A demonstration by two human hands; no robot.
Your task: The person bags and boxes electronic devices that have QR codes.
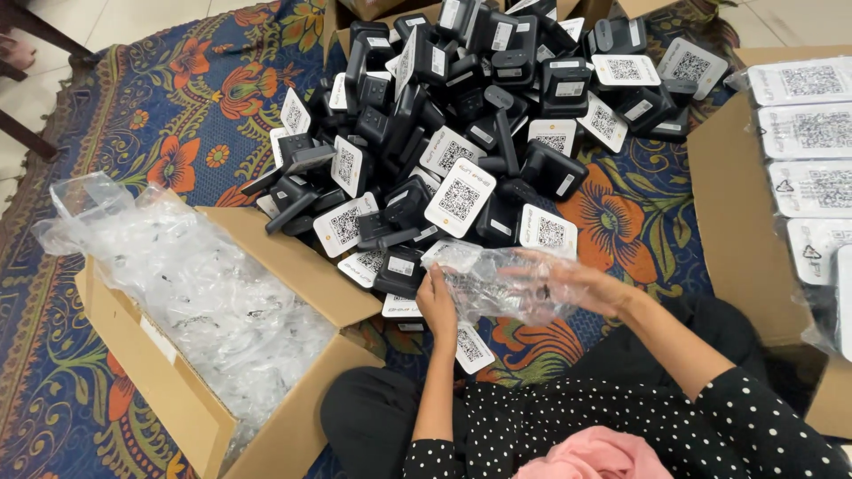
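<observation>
Gripping a plastic bag [497, 284] with both hands [437, 302], I risk tearing it; the black pile [461, 115] at twelve o'clock could slide.

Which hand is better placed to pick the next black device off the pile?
Probably the left hand: it only pinches the clear bag's edge beside the pile. The right hand is inside the bag.

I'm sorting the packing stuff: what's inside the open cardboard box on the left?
The cardboard box holds a heap of crumpled clear plastic bags. Anything beneath them is covered.
</observation>
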